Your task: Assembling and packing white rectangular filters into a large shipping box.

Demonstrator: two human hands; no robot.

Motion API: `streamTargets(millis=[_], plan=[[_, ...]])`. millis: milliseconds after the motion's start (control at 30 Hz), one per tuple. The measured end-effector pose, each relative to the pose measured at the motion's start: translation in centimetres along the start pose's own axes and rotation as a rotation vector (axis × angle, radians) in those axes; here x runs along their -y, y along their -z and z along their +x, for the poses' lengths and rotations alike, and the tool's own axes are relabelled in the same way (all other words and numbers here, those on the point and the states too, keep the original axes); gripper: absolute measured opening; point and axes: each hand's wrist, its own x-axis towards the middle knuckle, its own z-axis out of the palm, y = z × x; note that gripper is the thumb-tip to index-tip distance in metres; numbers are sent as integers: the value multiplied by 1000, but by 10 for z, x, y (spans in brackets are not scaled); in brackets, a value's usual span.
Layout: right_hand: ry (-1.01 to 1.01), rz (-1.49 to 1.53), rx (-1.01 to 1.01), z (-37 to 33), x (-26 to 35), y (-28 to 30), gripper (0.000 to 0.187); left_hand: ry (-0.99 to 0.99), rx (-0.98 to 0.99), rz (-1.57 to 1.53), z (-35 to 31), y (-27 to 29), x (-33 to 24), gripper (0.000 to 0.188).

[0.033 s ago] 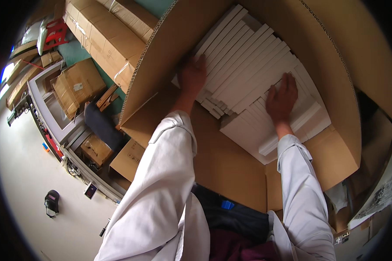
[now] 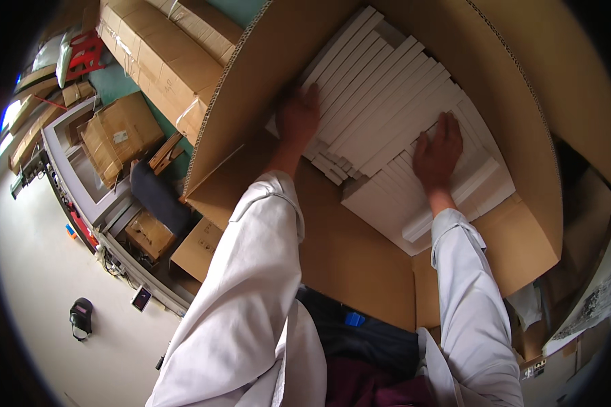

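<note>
Inside a large open cardboard box [image 2: 360,251] stand many slim flat white boxes [image 2: 373,102], packed side by side in slanting rows. My left hand [image 2: 297,119] is at the left end of the row, against the white boxes, its fingers apart and partly in shadow. My right hand [image 2: 438,154] lies on the white boxes at the right, fingers stretched forward and a little bent, thumb apart. Neither hand has lifted anything. Below the left hand several small white box ends [image 2: 331,168] stick out unevenly. A loose-looking white box [image 2: 417,229] lies along the near edge.
Long brown cartons [image 2: 163,61] lie beyond the box at the upper left. Another carton [image 2: 122,136] sits by a grey frame [image 2: 64,146]. A dark rolled object [image 2: 159,197] leans nearby. A black welding-mask-like item [image 2: 81,319] and a phone-like device [image 2: 141,298] lie on the pale surface.
</note>
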Motion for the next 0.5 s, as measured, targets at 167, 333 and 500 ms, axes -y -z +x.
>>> streamTargets(millis=[167,333,500], plan=[[-1,-12,15,-2,3,0,62,-24,-114,14,-5,-9,-4,52],[19,-45,5,-3,-1,-1,63,-33,-85,-59,-5,-13,-3,49],[37,-27,-7,-3,0,0,62,-19,-203,8,-18,-19,46,37]])
